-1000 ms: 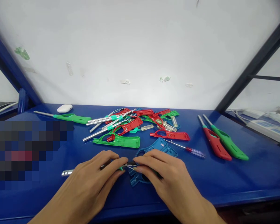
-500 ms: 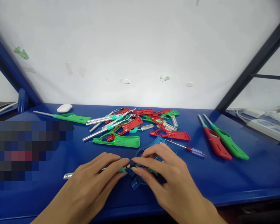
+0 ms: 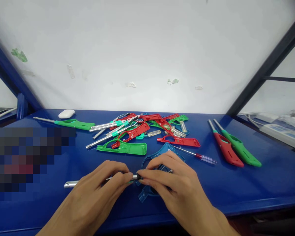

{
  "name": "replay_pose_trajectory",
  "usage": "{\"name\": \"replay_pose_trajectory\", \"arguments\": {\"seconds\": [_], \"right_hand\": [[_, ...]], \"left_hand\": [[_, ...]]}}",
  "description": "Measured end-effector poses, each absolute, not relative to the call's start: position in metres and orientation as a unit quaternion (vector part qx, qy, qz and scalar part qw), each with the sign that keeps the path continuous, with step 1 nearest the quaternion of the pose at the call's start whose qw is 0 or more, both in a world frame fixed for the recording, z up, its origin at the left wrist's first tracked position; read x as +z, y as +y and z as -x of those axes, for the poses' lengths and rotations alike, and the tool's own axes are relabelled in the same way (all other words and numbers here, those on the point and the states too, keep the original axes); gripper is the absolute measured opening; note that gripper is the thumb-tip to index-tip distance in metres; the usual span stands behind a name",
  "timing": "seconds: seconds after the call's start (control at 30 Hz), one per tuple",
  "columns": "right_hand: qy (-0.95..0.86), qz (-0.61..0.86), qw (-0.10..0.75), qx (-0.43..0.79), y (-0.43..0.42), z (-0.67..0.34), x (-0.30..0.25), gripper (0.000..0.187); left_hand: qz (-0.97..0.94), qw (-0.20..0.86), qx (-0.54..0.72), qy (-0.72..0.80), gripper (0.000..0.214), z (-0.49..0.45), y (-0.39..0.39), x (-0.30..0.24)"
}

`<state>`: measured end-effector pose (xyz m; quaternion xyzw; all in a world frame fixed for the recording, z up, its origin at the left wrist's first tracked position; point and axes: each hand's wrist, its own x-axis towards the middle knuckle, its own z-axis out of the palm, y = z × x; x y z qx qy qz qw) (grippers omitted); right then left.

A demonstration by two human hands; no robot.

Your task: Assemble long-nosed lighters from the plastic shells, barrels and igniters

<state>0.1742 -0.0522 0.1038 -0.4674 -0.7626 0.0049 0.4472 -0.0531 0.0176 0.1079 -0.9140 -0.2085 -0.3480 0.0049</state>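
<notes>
My left hand (image 3: 100, 190) is closed around a silver lighter tube (image 3: 70, 184), whose slotted end sticks out to the left. Between my hands the tube's other end shows, with a small black piece (image 3: 139, 177) on it. My right hand (image 3: 174, 183) pinches that black piece between thumb and fingers. Under and behind my right hand lie translucent blue lighter casing halves (image 3: 144, 193), partly covered. A hint of teal shows below my left fingertips; its shape is hidden.
Beyond my hands lies a pile of red casing halves (image 3: 179, 141), green casing halves (image 3: 127, 148) and metal tubes (image 3: 100, 141). A screwdriver (image 3: 205, 159) lies right of the blue casings. Whole lighters, one red (image 3: 228, 150) and one green (image 3: 245, 150), rest at right; another green lighter (image 3: 76, 124) and a white case (image 3: 66, 114) at left.
The tube in my left hand has shifted slightly left, and more of its silver end shows between my hands. The teal part under my left fingers shows less.
</notes>
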Motion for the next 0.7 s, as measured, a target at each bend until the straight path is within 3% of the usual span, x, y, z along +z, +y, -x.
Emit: {"name": "replay_pose_trajectory", "arguments": {"seconds": [0.33,0.7], "right_hand": [[-0.771,0.470,0.429,0.015,-0.054,-0.176,0.101,0.029],[-0.774,0.474,0.420,0.023,-0.055,-0.176,0.100,0.034]], "left_hand": [[0.924,-0.025,-0.313,-0.217,0.023,0.061,0.014,0.096],[0.924,0.011,-0.311,-0.222,0.031,0.067,0.018,0.091]]}}
